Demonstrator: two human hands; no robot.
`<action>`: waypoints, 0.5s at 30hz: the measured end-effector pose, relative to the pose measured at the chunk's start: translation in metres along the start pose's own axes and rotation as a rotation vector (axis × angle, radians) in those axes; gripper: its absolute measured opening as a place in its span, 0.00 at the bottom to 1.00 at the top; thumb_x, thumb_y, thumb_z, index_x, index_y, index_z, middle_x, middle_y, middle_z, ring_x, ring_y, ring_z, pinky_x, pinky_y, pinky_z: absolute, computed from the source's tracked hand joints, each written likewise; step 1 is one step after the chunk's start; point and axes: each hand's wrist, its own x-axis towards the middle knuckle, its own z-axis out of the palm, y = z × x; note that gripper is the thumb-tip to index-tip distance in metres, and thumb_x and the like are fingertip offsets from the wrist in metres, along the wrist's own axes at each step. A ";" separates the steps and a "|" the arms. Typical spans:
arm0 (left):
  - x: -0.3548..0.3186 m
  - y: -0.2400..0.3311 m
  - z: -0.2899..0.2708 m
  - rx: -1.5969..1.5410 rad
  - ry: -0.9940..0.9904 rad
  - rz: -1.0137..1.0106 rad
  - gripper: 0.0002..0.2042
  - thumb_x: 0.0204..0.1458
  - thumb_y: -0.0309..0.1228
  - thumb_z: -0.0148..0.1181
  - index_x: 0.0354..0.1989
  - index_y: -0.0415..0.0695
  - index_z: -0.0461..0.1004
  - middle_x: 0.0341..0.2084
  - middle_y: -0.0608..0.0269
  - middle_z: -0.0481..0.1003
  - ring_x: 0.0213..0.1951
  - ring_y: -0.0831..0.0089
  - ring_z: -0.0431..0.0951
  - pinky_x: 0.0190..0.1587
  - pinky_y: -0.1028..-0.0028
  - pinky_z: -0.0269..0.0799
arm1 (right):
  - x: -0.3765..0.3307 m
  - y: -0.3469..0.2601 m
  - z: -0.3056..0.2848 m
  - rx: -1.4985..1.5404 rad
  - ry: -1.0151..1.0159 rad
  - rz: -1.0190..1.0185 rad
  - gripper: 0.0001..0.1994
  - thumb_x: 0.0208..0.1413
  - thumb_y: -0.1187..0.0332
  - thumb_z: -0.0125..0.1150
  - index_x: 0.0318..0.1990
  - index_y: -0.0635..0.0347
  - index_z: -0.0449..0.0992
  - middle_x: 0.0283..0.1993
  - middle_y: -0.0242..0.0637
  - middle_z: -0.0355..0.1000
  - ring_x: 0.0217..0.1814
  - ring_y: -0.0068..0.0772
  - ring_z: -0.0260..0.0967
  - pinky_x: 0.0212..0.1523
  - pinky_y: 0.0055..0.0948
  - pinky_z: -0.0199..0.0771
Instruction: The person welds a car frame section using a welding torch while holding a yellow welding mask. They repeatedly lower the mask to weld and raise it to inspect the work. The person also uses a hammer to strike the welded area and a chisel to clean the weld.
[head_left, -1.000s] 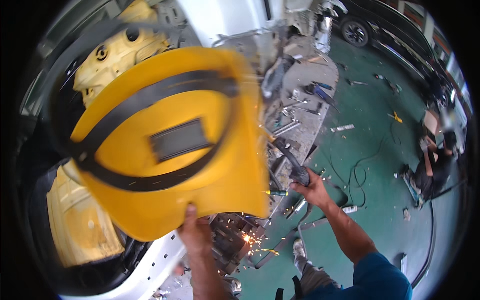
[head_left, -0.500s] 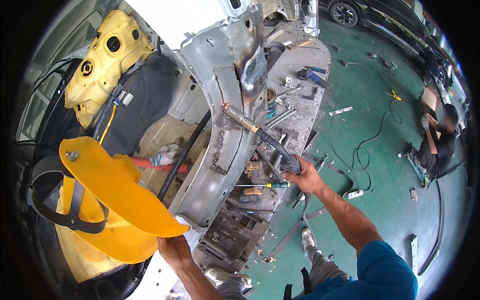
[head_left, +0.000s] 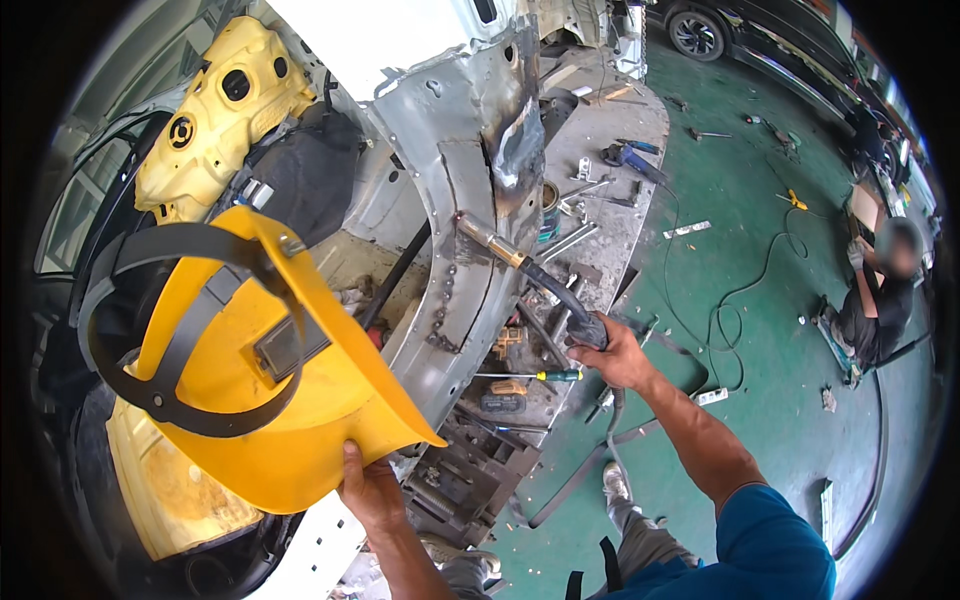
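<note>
Gripping welding torch [head_left: 520, 268], right hand [head_left: 612, 352] outstretched

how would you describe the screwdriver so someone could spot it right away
Start at the bare grey car body panel in the middle. Just below the right hand a screwdriver lies flat among dark tools. Its yellow-and-green handle points right, unlike its dull metal neighbours.

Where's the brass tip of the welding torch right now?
In the head view, centre: the brass torch tip touches the bare grey metal car panel below its scorched seam, up-left of the right hand.
</note>
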 end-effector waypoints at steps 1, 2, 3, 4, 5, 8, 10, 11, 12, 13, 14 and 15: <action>-0.001 -0.003 0.004 0.004 -0.004 -0.001 0.22 0.64 0.29 0.59 0.65 0.39 0.65 0.59 0.56 0.74 0.58 0.65 0.77 0.57 0.63 0.79 | 0.000 0.000 0.000 0.002 -0.001 0.001 0.21 0.53 0.73 0.75 0.53 0.64 0.74 0.45 0.32 0.79 0.45 0.18 0.72 0.47 0.24 0.74; -0.002 -0.006 0.009 0.009 0.016 0.007 0.22 0.64 0.29 0.59 0.65 0.39 0.65 0.59 0.57 0.73 0.58 0.64 0.77 0.57 0.63 0.79 | 0.000 0.000 0.000 -0.029 0.002 0.005 0.21 0.53 0.73 0.75 0.53 0.63 0.74 0.45 0.32 0.79 0.45 0.19 0.72 0.48 0.24 0.74; -0.003 -0.009 0.015 0.013 0.036 0.015 0.22 0.64 0.28 0.59 0.65 0.40 0.65 0.60 0.57 0.73 0.59 0.64 0.77 0.57 0.62 0.79 | 0.000 -0.001 -0.001 -0.001 0.004 0.010 0.21 0.53 0.73 0.75 0.52 0.63 0.74 0.45 0.32 0.79 0.45 0.19 0.72 0.48 0.24 0.74; -0.004 -0.012 0.020 0.007 0.033 0.035 0.22 0.64 0.28 0.59 0.65 0.40 0.65 0.60 0.57 0.73 0.59 0.63 0.76 0.57 0.62 0.78 | 0.000 -0.001 -0.001 -0.007 0.009 0.017 0.20 0.53 0.73 0.75 0.52 0.63 0.74 0.45 0.32 0.79 0.45 0.19 0.72 0.48 0.24 0.74; -0.005 -0.015 0.026 0.012 0.057 0.019 0.21 0.63 0.26 0.59 0.64 0.39 0.66 0.59 0.57 0.74 0.58 0.63 0.77 0.58 0.62 0.78 | 0.000 -0.001 -0.001 -0.045 0.020 0.030 0.20 0.53 0.73 0.75 0.52 0.63 0.74 0.45 0.32 0.79 0.45 0.19 0.72 0.48 0.24 0.74; -0.007 -0.023 0.040 -0.003 0.030 0.026 0.20 0.61 0.23 0.60 0.62 0.38 0.68 0.56 0.56 0.75 0.57 0.62 0.78 0.59 0.61 0.77 | 0.000 0.000 -0.002 -0.071 0.016 0.014 0.19 0.53 0.73 0.75 0.51 0.63 0.75 0.44 0.31 0.79 0.45 0.19 0.72 0.48 0.24 0.74; -0.009 -0.027 0.047 0.044 0.005 -0.012 0.21 0.62 0.24 0.60 0.63 0.40 0.67 0.58 0.57 0.74 0.58 0.62 0.77 0.59 0.60 0.77 | 0.000 0.001 -0.002 -0.003 0.001 0.006 0.18 0.53 0.73 0.74 0.50 0.63 0.75 0.44 0.31 0.79 0.46 0.18 0.72 0.49 0.24 0.74; -0.010 -0.029 0.050 0.054 -0.017 -0.026 0.22 0.62 0.25 0.60 0.64 0.41 0.67 0.59 0.57 0.74 0.59 0.63 0.76 0.59 0.59 0.77 | 0.001 0.001 -0.003 -0.010 -0.004 -0.002 0.18 0.53 0.73 0.74 0.50 0.63 0.75 0.44 0.31 0.79 0.46 0.18 0.72 0.49 0.24 0.74; -0.012 -0.031 0.053 0.059 -0.022 -0.044 0.22 0.61 0.24 0.61 0.64 0.40 0.67 0.59 0.57 0.74 0.59 0.62 0.76 0.59 0.59 0.77 | 0.001 0.002 -0.003 0.000 -0.006 0.000 0.18 0.54 0.74 0.74 0.50 0.63 0.75 0.44 0.31 0.79 0.46 0.18 0.73 0.49 0.23 0.74; -0.013 -0.033 0.057 0.056 -0.027 -0.060 0.22 0.61 0.24 0.61 0.64 0.40 0.67 0.58 0.57 0.74 0.59 0.62 0.77 0.60 0.59 0.77 | 0.002 0.001 -0.003 -0.014 -0.010 -0.007 0.18 0.54 0.74 0.73 0.51 0.64 0.75 0.44 0.31 0.79 0.46 0.19 0.73 0.49 0.23 0.74; -0.015 -0.035 0.060 0.047 -0.039 -0.074 0.22 0.61 0.23 0.61 0.63 0.40 0.67 0.58 0.57 0.75 0.59 0.62 0.77 0.60 0.60 0.77 | 0.003 0.001 -0.003 -0.073 0.012 0.012 0.18 0.55 0.74 0.73 0.52 0.64 0.75 0.45 0.32 0.79 0.46 0.19 0.73 0.49 0.23 0.74; -0.016 -0.037 0.063 0.041 -0.040 -0.077 0.22 0.60 0.22 0.61 0.63 0.40 0.67 0.58 0.57 0.74 0.58 0.63 0.77 0.60 0.60 0.76 | 0.003 0.001 -0.002 -0.004 0.002 -0.045 0.19 0.54 0.72 0.73 0.51 0.65 0.74 0.42 0.32 0.79 0.44 0.19 0.72 0.47 0.24 0.74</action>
